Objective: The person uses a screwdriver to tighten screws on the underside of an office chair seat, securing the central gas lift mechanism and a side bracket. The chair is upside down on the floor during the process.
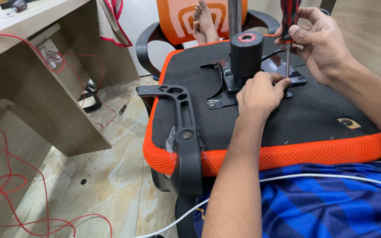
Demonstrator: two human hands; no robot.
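A screwdriver (288,26) with a red and black handle stands upright over a black metal mounting plate (225,94) on the underside of an overturned office chair seat (314,119). The right hand (320,44) is closed around the handle. Its thin shaft runs down to the plate's right edge. There the left hand (259,94) is curled, fingertips pinched close at the tip, apparently steadying a screw too small to make out.

The seat lies across the person's lap, its black fabric underside facing up and ringed by orange mesh. At the plate's centre a black cylindrical sleeve (246,53) rises around a metal gas-lift column (234,17).

Judging by how things lie, assembly looks partly done. The plate sits in position, and a black plastic armrest (184,132) is already bolted to the seat's left edge with its screw head showing. The screw under the tool looks in progress, and other fastenings are hidden.

No containers are in view. Beyond the seat are an orange chair back (177,22), someone's bare foot (204,20), a wooden desk (36,88), loose red wire (5,185) on the marble floor (111,185), and a white cable (331,177).
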